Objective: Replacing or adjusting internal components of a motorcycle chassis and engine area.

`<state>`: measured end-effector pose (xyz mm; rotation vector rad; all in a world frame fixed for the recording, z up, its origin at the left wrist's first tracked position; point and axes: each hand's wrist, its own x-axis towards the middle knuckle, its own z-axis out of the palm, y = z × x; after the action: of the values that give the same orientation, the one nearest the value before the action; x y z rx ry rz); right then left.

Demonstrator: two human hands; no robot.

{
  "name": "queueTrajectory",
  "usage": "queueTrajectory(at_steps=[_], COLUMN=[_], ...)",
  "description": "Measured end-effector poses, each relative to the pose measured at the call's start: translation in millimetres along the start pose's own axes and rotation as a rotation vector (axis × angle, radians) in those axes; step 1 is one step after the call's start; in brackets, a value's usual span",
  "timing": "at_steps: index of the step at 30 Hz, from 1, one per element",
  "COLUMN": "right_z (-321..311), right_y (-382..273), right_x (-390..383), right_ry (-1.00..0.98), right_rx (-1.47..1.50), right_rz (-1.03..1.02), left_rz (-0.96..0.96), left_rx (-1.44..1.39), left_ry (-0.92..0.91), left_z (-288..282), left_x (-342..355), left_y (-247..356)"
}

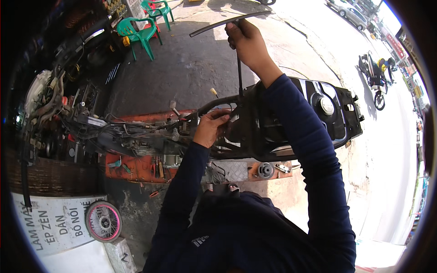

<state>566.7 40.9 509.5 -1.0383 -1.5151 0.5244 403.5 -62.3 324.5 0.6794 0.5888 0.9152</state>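
Observation:
A stripped motorbike frame (pixel 248 123) lies across the view in front of me, with a black fuel tank (pixel 309 98) and its silver cap (pixel 326 105) at the right. My right hand (pixel 250 43) is raised beyond the frame, its fingers closed around a black rubber hose (pixel 211 28). One length of hose slants across above that hand, and another dark length hangs straight down from it to the frame. Lower down, my left hand (pixel 211 127) is pinched at the frame tube beside the tank; what sits between its fingertips is hidden. Wires and engine parts (pixel 150 136) run leftward from it.
An orange bench (pixel 141 168) under the bike carries screwdrivers (pixel 159 167), pliers (pixel 116 163) and a round metal part (pixel 265 170). A pink-rimmed wheel (pixel 104 221) leans at lower left. Green chairs (pixel 139 34) stand far left; another motorbike (pixel 375 77) is at the right.

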Motion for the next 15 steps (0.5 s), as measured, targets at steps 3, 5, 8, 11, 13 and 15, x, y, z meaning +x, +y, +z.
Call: queueTrajectory(at_steps=[3, 5, 8, 11, 13, 15], right_z=[0, 3, 13, 22, 22, 14], right_y=[-2, -6, -13, -10, -15, -19], right_x=[-1, -6, -18, -28, -33, -31], right_ry=[0.039, 0.050, 0.083, 0.182, 0.284, 0.150], right_rx=[-0.053, -0.076, -0.032, -0.035, -0.011, 0.051], right_rz=[0.006, 0.001, 0.007, -0.074, -0.076, -0.031], left_rz=[-0.001, -0.022, -0.041, -0.030, -0.004, 0.064], left_rx=[0.100, 0.167, 0.086, 0.152, 0.236, 0.393], left_ry=[0.000, -0.005, -0.070, -0.117, -0.116, -0.162], left_z=[-12, -17, -21, -16, -10, -4], left_x=[31, 51, 75, 88, 91, 97], left_y=[15, 26, 36, 46, 52, 56])
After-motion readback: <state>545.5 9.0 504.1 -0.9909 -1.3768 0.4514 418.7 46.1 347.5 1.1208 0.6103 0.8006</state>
